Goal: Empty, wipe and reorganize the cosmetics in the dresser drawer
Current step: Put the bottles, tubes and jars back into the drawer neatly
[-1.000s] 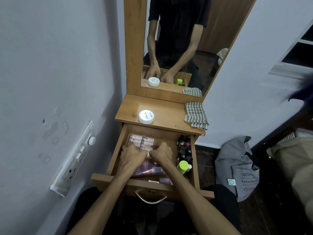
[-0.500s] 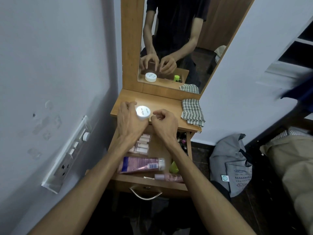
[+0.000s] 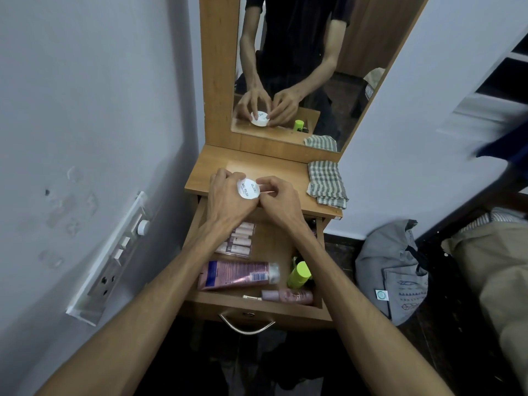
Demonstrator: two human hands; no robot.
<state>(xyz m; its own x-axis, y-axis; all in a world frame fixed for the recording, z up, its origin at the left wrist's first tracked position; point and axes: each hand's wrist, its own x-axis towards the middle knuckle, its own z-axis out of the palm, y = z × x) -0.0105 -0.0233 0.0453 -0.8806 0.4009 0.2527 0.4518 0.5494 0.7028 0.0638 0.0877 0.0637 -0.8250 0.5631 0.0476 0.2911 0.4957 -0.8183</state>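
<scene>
The dresser drawer (image 3: 257, 308) stands pulled out below the wooden top (image 3: 257, 164). A white round jar (image 3: 248, 189) marked nail polish sits on the top near its front edge. My left hand (image 3: 225, 195) curls round the jar's left and far side. My right hand (image 3: 278, 198) pinches its right side. Inside the drawer lie a pack of small pale tubes (image 3: 238, 238), a pink tube (image 3: 238, 274), a bottle with a lime-green cap (image 3: 298, 274) and a small pink bottle (image 3: 288, 295). My right forearm hides the drawer's right back corner.
A folded checked cloth (image 3: 327, 181) lies at the right of the dresser top. The mirror (image 3: 300, 67) rises behind it. A switchboard (image 3: 114, 252) juts from the left wall. A grey bag (image 3: 394, 270) sits on the floor to the right.
Both hands rose out of the drawer to the dresser top and closed round the white jar. The pink tube and the pack of tubes are now uncovered.
</scene>
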